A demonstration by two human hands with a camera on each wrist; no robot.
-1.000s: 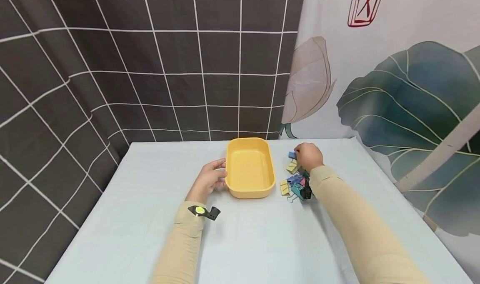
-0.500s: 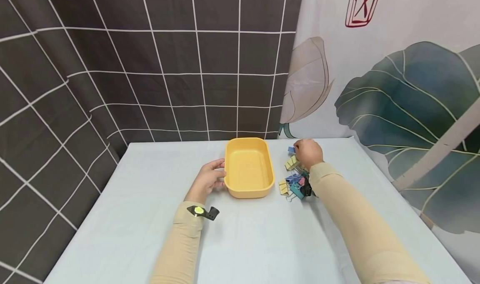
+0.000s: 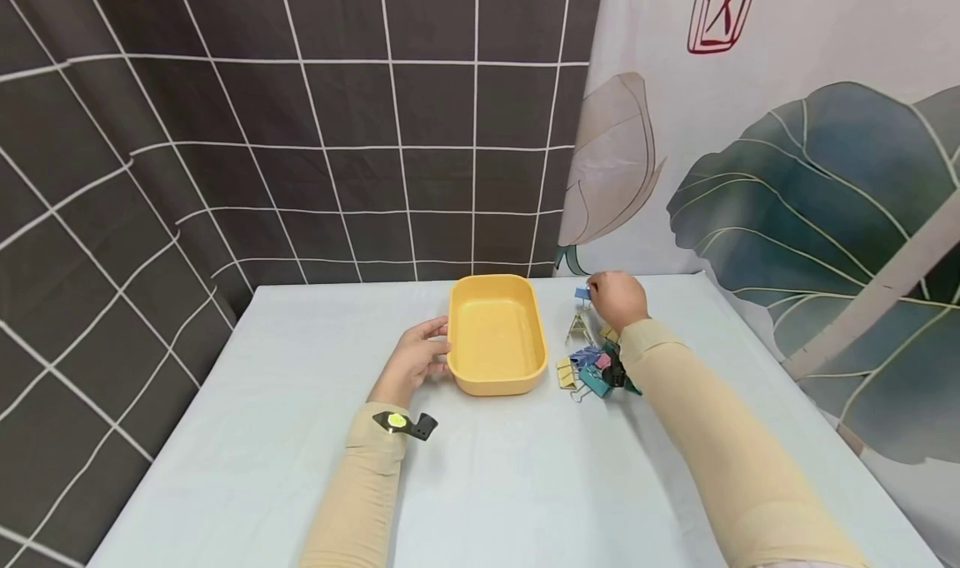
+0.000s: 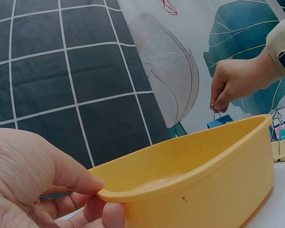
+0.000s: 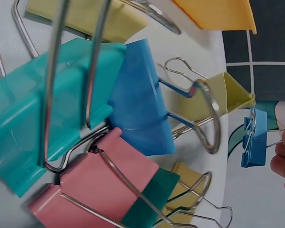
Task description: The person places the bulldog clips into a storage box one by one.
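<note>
At the wall of a yellow plastic bin (image 3: 498, 388), my left hand (image 3: 414, 356) pinches the rim between thumb and fingers, as the left wrist view shows. The bin's floor is bare in the head view. My right hand (image 3: 618, 301) pinches a wire handle of a blue binder clip (image 5: 255, 137), which hangs from the fingertips beyond the bin's right side. Below that hand lies a loose pile of binder clips: a teal clip (image 5: 52, 104), a second blue clip (image 5: 141, 99), a pink clip (image 5: 95, 185) and several yellow ones. The forearm covers part of the pile.
One yellow clip (image 3: 578, 326) stands apart at the pile's far side, near the right hand. A white cloth covers the table (image 3: 480, 485). Dark gridded fabric (image 3: 330, 135) hangs behind it, and a leaf-print curtain (image 3: 810, 193) hangs on the right.
The right hand has risen slightly with the blue clip. The yellow clip below it has turned to a different angle. The left hand stays at the bin's rim.
</note>
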